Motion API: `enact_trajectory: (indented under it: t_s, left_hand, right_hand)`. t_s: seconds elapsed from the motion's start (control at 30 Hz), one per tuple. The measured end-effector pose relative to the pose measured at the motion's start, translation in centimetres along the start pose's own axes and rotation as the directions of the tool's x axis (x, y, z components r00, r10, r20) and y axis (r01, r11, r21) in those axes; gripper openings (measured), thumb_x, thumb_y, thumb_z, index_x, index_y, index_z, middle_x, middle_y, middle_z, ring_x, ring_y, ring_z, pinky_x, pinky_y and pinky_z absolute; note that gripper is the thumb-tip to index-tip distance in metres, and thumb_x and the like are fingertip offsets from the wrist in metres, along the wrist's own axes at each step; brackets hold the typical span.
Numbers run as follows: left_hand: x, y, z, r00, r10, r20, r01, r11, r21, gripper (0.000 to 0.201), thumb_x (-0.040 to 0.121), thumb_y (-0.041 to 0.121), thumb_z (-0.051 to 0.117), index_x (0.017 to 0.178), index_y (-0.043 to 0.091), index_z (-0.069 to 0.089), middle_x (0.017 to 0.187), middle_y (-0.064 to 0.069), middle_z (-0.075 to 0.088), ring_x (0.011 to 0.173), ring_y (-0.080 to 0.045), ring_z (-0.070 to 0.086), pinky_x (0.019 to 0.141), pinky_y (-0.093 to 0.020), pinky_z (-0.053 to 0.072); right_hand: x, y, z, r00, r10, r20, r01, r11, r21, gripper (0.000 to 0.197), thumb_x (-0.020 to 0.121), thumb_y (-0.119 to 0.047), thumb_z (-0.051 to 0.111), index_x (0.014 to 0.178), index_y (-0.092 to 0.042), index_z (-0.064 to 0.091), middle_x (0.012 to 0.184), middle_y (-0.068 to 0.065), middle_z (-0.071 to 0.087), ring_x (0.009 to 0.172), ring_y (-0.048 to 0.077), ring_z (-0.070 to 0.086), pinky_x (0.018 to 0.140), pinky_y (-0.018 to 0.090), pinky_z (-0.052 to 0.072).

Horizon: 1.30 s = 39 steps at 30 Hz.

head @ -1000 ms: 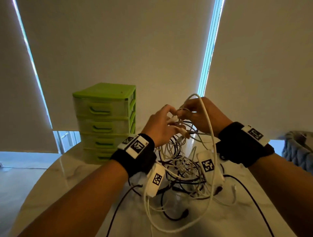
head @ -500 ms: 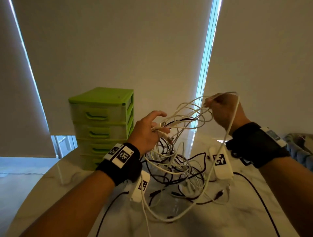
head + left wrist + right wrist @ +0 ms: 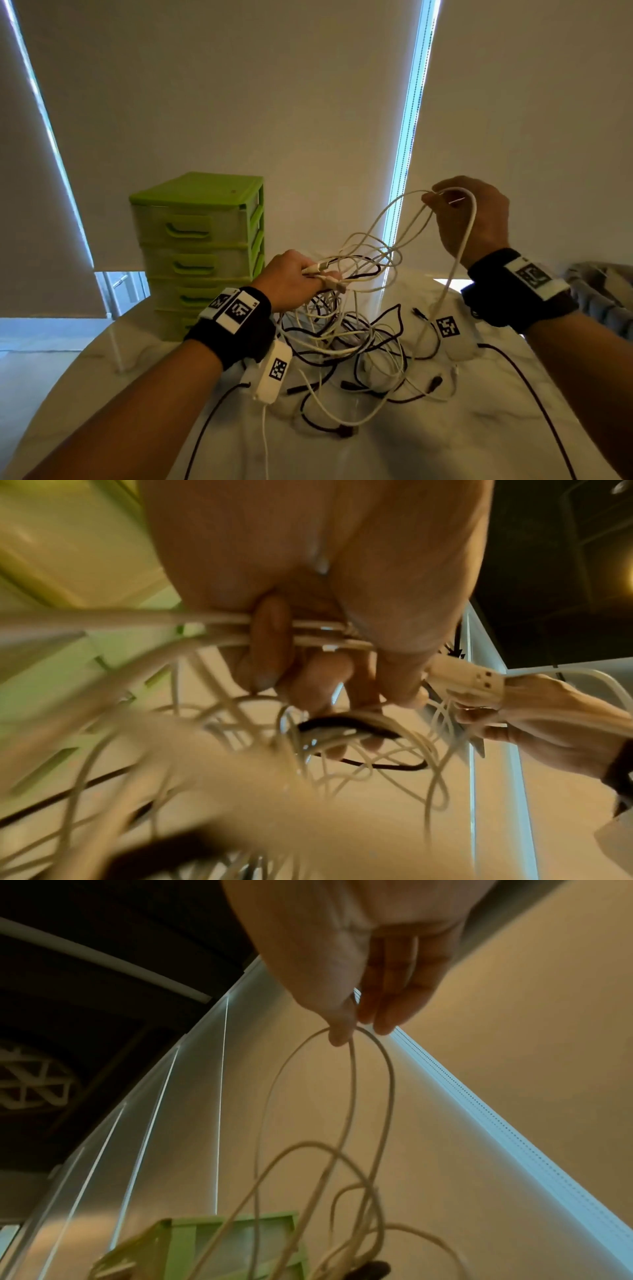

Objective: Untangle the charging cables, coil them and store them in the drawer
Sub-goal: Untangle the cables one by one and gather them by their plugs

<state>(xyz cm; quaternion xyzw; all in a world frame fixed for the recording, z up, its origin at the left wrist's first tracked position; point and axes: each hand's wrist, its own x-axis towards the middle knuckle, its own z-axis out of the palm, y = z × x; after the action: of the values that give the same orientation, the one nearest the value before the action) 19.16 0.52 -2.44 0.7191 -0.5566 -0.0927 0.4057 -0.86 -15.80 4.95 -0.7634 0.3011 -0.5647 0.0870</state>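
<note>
A tangle of white and black charging cables [image 3: 349, 346] lies on the marble table [image 3: 428, 445]. My left hand [image 3: 294, 277] is low at the centre, fingers curled round several white cable ends with plugs [image 3: 329, 274]; the left wrist view shows those fingers [image 3: 270, 647] wrapped over the strands. My right hand [image 3: 469, 212] is raised at the right and pinches a loop of white cable [image 3: 459, 240] between thumb and fingertips [image 3: 342, 1031]. White loops stretch between both hands. The green drawer unit [image 3: 202, 246] stands behind my left hand, all drawers closed.
Window blinds [image 3: 239, 102] hang behind the table, with a bright gap at the centre. A grey woven seat [image 3: 603, 294] is at the right edge. Black cables trail toward the table's front on both sides.
My hands were together over the tangle; the right hand has moved up and to the right, drawing white loops out. The left hand has sunk slightly, still gripping the cable ends.
</note>
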Motion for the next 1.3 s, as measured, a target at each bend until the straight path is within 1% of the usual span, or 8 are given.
enact_trajectory:
  t_s: [0.1, 0.23, 0.5, 0.6, 0.7, 0.97, 1.13, 1.3]
  left_hand:
    - [0.6, 1.9, 0.3, 0.998, -0.035, 0.042, 0.033, 0.998, 0.054, 0.042, 0.089, 0.048, 0.061, 0.069, 0.013, 0.072, 0.059, 0.002, 0.064, 0.058, -0.018, 0.059, 0.057, -0.028, 0.045]
    - [2.0, 4.4, 1.2, 0.997, -0.007, 0.073, 0.016, 0.992, -0.122, 0.028, 0.092, 0.039, 0.060, 0.094, 0.018, 0.077, 0.092, 0.003, 0.075, 0.096, -0.014, 0.067, 0.092, -0.040, 0.051]
    - [2.5, 5.9, 1.7, 0.999, 0.006, 0.046, 0.006, 0.966, -0.257, 0.013, 0.079, 0.035, 0.077, 0.082, 0.022, 0.078, 0.082, -0.003, 0.074, 0.078, -0.020, 0.068, 0.074, -0.035, 0.056]
    - [2.1, 6.1, 0.9, 0.996, -0.079, 0.044, 0.090, 0.879, -0.467, 0.011, 0.087, 0.020, 0.070, 0.080, 0.012, 0.073, 0.076, -0.008, 0.063, 0.048, -0.007, 0.048, 0.046, -0.020, 0.039]
    - [2.2, 5.7, 0.0, 0.986, -0.165, 0.002, 0.138, 0.817, -0.561, 0.013, 0.092, 0.008, 0.060, 0.083, 0.009, 0.070, 0.073, -0.004, 0.065, 0.042, -0.005, 0.046, 0.039, -0.016, 0.034]
    - [2.6, 4.6, -2.0, 0.913, -0.371, -0.172, 0.186, 0.751, -0.633, 0.015, 0.090, 0.015, 0.064, 0.098, 0.006, 0.072, 0.080, -0.007, 0.069, 0.043, -0.008, 0.041, 0.035, -0.015, 0.024]
    - [2.6, 5.0, -1.8, 0.860, -0.444, -0.252, 0.190, 0.737, -0.649, 0.007, 0.088, 0.009, 0.066, 0.081, 0.010, 0.066, 0.075, -0.005, 0.066, 0.040, -0.005, 0.044, 0.034, -0.015, 0.028]
    - [1.8, 6.6, -0.6, 0.952, -0.205, -0.226, 0.036, 0.810, -0.586, 0.009, 0.087, 0.004, 0.065, 0.082, 0.005, 0.072, 0.083, -0.011, 0.069, 0.042, -0.001, 0.053, 0.038, -0.014, 0.034]
  right_hand:
    - [0.2, -1.2, -0.2, 0.999, 0.017, 0.029, -0.022, 0.983, 0.180, 0.012, 0.080, -0.027, 0.075, 0.078, -0.017, 0.069, 0.071, 0.000, 0.069, 0.066, 0.019, 0.067, 0.067, 0.030, 0.054]
    - [0.6, -3.5, -1.2, 0.985, 0.092, 0.149, -0.151, 0.874, 0.462, 0.013, 0.081, -0.009, 0.073, 0.075, -0.012, 0.063, 0.069, 0.009, 0.068, 0.062, 0.020, 0.070, 0.059, 0.033, 0.056]
    - [-0.2, -5.2, -1.7, 0.939, 0.065, 0.337, -0.328, 0.454, 0.828, 0.004, 0.094, -0.007, 0.057, 0.090, -0.008, 0.057, 0.078, 0.008, 0.071, 0.076, 0.023, 0.070, 0.066, 0.026, 0.055]
    - [-2.2, -4.1, 0.0, 0.877, -0.032, 0.480, -0.317, 0.712, 0.627, 0.015, 0.088, -0.019, 0.067, 0.098, -0.011, 0.058, 0.085, 0.004, 0.072, 0.078, 0.016, 0.070, 0.071, 0.026, 0.057]
    - [-4.7, -2.6, 1.8, 0.797, -0.203, 0.569, 0.046, 0.960, 0.277, 0.038, 0.081, -0.046, 0.064, 0.104, -0.015, 0.062, 0.093, -0.011, 0.067, 0.083, -0.004, 0.064, 0.075, 0.010, 0.049]
    - [-5.4, -2.0, 1.9, 0.785, -0.249, 0.568, 0.127, 0.961, 0.246, 0.004, 0.085, -0.021, 0.071, 0.085, -0.024, 0.073, 0.082, -0.012, 0.069, 0.079, 0.000, 0.061, 0.069, 0.007, 0.042]
    - [-5.8, -1.6, 0.8, 0.744, -0.267, 0.612, 0.164, 0.961, 0.221, 0.004, 0.085, -0.018, 0.070, 0.083, -0.018, 0.073, 0.077, -0.010, 0.067, 0.078, 0.003, 0.059, 0.069, 0.010, 0.044]
    - [-4.6, -1.9, 1.0, 0.679, -0.091, 0.728, 0.069, 0.996, 0.060, 0.059, 0.080, -0.071, 0.040, 0.080, -0.021, 0.071, 0.072, -0.004, 0.069, 0.069, 0.009, 0.065, 0.071, 0.028, 0.054]
